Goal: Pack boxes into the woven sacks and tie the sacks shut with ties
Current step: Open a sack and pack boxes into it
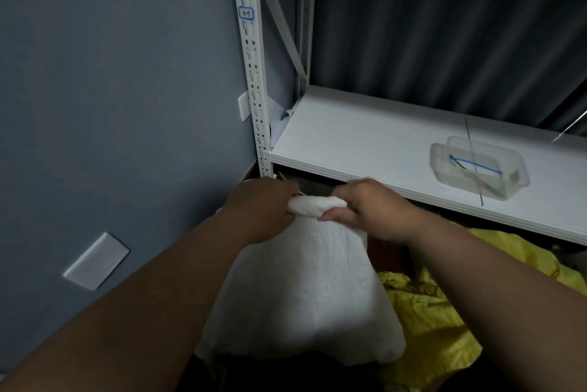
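I am looking down at a white woven sack (pixel 305 290) standing in front of a white metal shelf unit (pixel 413 150), between a grey wall (pixel 111 89) on the left and a crumpled yellow sack (pixel 444 312) touching it on the right. The lower shelf board's front edge is running just beyond the knuckles, leaving little room ahead; there is more free room on the wall side. Both forearms are reaching forward and converging on the sack's gathered neck (pixel 313 204). The left hand (pixel 263 207) is closing around the left end of the bunched neck, fingers curled tight on the fabric. The right hand (pixel 371 210) is gripping the right end, thumb and bent fingers pinching the roll. A thin pale strand is showing at the left hand's fingers; I cannot tell whether it is a tie. On the shelf, well apart to the right, a clear plastic tray (pixel 476 169) is holding ties, one blue (pixel 476 166). The sack is hiding its contents. A wall plate (pixel 95 261) is sitting low on the wall.
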